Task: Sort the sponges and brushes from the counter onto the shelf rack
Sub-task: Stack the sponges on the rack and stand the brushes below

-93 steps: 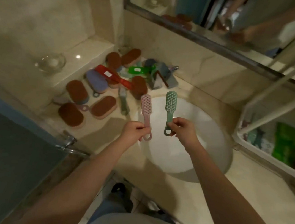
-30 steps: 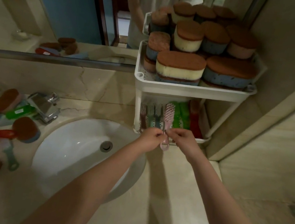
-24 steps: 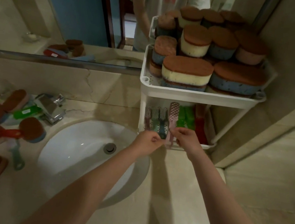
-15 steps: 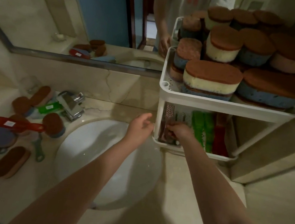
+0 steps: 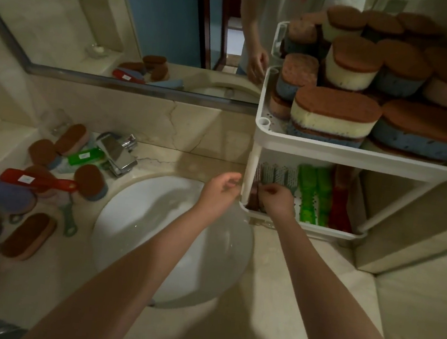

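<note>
The white shelf rack (image 5: 331, 152) stands on the counter at the right. Its top tier is stacked with brown-topped sponges (image 5: 333, 116). On the lower tier, teal brushes (image 5: 278, 174), green brushes (image 5: 311, 192) and a red brush (image 5: 338, 209) lie side by side. My right hand (image 5: 277, 201) reaches into the lower tier's left end, fingers curled on the pink brush (image 5: 254, 194). My left hand (image 5: 220, 194) hovers with relaxed fingers beside the rack's left post, holding nothing. More sponges (image 5: 90, 181) and a red-handled brush (image 5: 38, 180) lie on the counter at the left.
A white sink basin (image 5: 169, 236) sits between the pile and the rack, with a chrome faucet (image 5: 117, 153) behind it. A green-handled brush (image 5: 69, 223) and a sponge (image 5: 27, 235) lie near the basin's left rim. A mirror (image 5: 156, 20) runs along the back wall.
Both hands carried a pink and a teal brush from the pile to the rack. My left hand has let go and drawn back; my right hand pushed the pink brush to the tier's left end.
</note>
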